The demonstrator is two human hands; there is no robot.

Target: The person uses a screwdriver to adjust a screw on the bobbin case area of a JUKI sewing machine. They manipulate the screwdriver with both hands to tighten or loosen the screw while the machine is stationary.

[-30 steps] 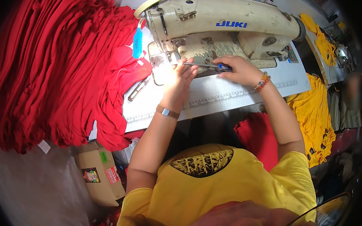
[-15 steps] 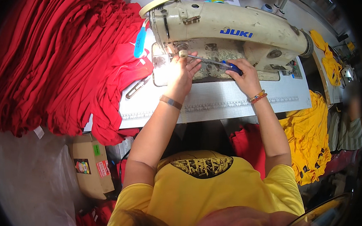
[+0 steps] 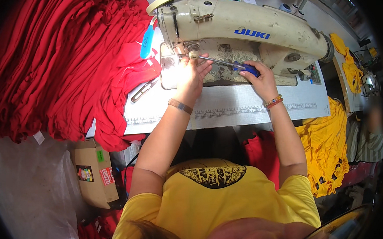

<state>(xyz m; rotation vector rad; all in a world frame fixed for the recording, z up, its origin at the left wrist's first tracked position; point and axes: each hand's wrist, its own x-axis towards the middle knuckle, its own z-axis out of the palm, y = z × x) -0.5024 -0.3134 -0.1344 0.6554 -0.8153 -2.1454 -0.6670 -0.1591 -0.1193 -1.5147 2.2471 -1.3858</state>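
My right hand (image 3: 262, 80) is closed around the blue handle of a screwdriver (image 3: 216, 61). Its metal shaft points left, and the tip ends close by a round cream knob (image 3: 194, 54) at the needle end of a sewing machine (image 3: 234, 22). Beneath that end is my left hand (image 3: 190, 81), palm turned up, with the fingers that show stretched out and apart. Strong lamp glare washes out its thumb side, so anything small there is hidden. A pair of thread snips (image 3: 143, 91) lies on the white table (image 3: 225, 100), left of my left wrist.
A tall pile of red fabric pieces (image 3: 61, 66) covers the left side. A blue-handled tool (image 3: 147, 44) hangs against the machine's left end. Below stands a cardboard box (image 3: 91, 169). Yellow garments (image 3: 322, 146) hang at the right, near another person's striped sleeve (image 3: 370, 145).
My right hand has shifted slightly to the right, and the screwdriver handle sits turned differently in its fingers. My left hand stays under the needle end. The whole view has moved a little.
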